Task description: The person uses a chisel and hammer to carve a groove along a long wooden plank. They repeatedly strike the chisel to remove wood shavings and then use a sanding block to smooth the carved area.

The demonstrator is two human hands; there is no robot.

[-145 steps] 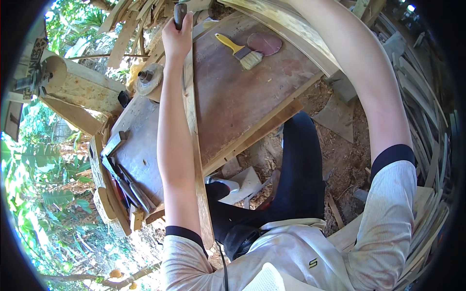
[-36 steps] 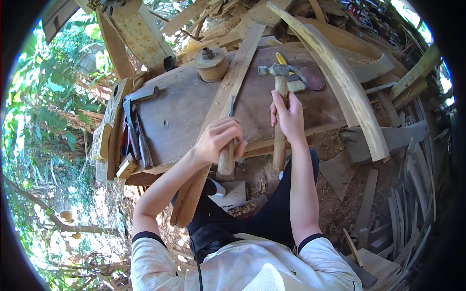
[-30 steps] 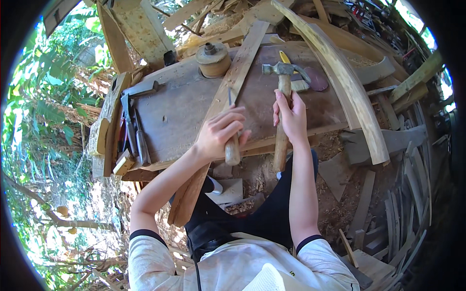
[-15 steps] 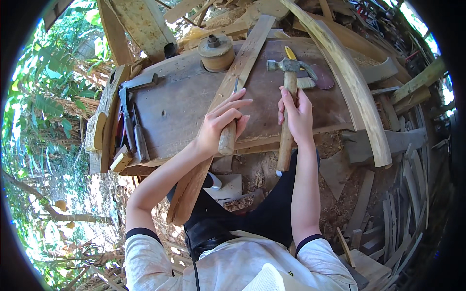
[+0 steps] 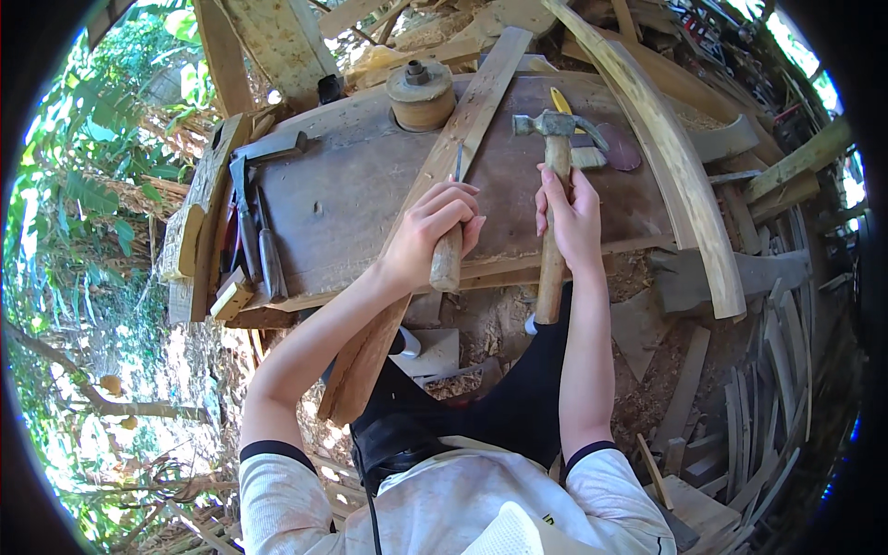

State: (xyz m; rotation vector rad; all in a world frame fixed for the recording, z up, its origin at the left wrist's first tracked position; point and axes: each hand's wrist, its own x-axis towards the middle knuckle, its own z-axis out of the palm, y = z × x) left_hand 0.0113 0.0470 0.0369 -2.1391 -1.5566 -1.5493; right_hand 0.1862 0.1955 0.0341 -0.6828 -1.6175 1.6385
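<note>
My left hand (image 5: 435, 222) is closed on the wooden handle of a chisel (image 5: 446, 264), whose narrow metal blade lies over a long plank (image 5: 490, 74) that crosses the workbench (image 5: 333, 203) diagonally. My right hand (image 5: 569, 213) grips the wooden handle of a claw hammer (image 5: 546, 124), holding it upright in the picture, right of the chisel. Just beyond the hammer head lie a yellow-handled brush (image 5: 586, 158), partly hidden, and a reddish disc (image 5: 623, 148).
Metal hand tools (image 5: 270, 264) lie at the bench's left end. A wooden cylinder with a metal top (image 5: 419, 102) stands at the back. A curved pale timber (image 5: 703, 213) crosses the right end. Scrap wood (image 5: 777, 370) heaps at right; foliage is at left.
Since the earliest frame the hammer has appeared in my right hand. Over the last second both tools have shifted slightly right; my left fingers lifted, then closed again round the chisel handle.
</note>
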